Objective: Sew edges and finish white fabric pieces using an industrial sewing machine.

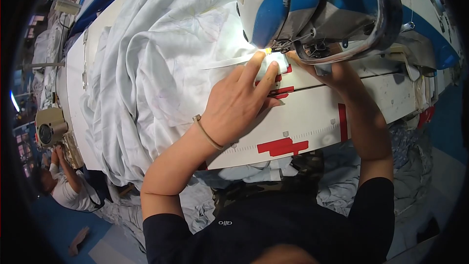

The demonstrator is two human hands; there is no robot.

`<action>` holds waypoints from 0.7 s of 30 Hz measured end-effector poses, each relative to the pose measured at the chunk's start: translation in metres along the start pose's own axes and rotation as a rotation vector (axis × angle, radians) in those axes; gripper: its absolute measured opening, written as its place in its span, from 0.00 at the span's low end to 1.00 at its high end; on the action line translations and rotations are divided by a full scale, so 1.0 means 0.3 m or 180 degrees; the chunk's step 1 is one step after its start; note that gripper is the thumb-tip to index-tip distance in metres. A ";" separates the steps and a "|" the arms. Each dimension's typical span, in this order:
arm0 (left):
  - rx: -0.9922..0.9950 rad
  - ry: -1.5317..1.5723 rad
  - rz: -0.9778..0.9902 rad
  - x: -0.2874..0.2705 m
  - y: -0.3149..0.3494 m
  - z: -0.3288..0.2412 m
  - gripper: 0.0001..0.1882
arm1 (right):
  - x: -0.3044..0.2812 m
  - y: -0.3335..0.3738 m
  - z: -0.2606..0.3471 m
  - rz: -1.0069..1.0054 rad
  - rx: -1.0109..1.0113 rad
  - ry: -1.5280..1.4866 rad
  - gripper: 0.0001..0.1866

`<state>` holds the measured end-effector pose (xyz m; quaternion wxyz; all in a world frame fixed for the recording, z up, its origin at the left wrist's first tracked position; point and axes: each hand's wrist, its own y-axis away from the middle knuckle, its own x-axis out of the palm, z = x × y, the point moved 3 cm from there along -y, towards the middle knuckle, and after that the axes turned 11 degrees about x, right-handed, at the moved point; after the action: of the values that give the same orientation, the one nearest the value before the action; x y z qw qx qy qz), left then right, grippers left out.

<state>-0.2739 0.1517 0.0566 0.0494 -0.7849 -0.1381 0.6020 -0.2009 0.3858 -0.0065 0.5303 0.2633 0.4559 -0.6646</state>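
Observation:
My left hand point(238, 93), with a bangle on its wrist, rests palm down by the needle area of a blue-and-white sewing machine point(273, 12). Its fingers are stretched out and apart, the tips pressing on the edge of a white cloth point(277, 63). A narrow white strip point(227, 62) runs from under those fingers to the left. My right hand point(330, 73) is just right of the needle area, its fingers reaching toward the cloth; the machine partly hides them. A large pale sheet of fabric point(171, 44) with faint prints lies in folds to the left.
The white machine table point(312, 112) carries red tape point(282, 146) and a printed scale along its near edge. A curved metal bar point(391, 24) hangs over my right hand. More grey-white fabric point(405, 166) lies below the table. At far left, another person point(73, 190) works at a machine.

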 end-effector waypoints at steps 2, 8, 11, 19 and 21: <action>0.0009 -0.0037 -0.0010 0.001 0.001 0.004 0.36 | -0.009 -0.010 0.022 -0.0138 0.0149 -0.0212 0.19; 0.0037 -0.0129 -0.0026 0.007 -0.001 0.007 0.35 | -0.062 -0.085 0.095 -0.1035 -0.0215 -0.0927 0.12; 0.0072 -0.0088 -0.0081 0.009 -0.002 0.008 0.36 | -0.133 -0.108 0.085 -0.1256 -0.0035 -0.0539 0.13; 0.0215 -0.0234 -0.0092 0.016 -0.008 0.010 0.36 | -0.360 -0.091 -0.075 -0.0859 0.0395 0.1822 0.16; 0.0219 -0.0228 -0.0054 0.017 -0.009 0.009 0.36 | -0.346 -0.079 -0.098 -0.0392 0.0500 0.1875 0.17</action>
<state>-0.2757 0.1554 0.0519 0.0764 -0.7595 -0.1256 0.6336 -0.1962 0.4606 0.0746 0.3121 0.4566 0.5523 -0.6238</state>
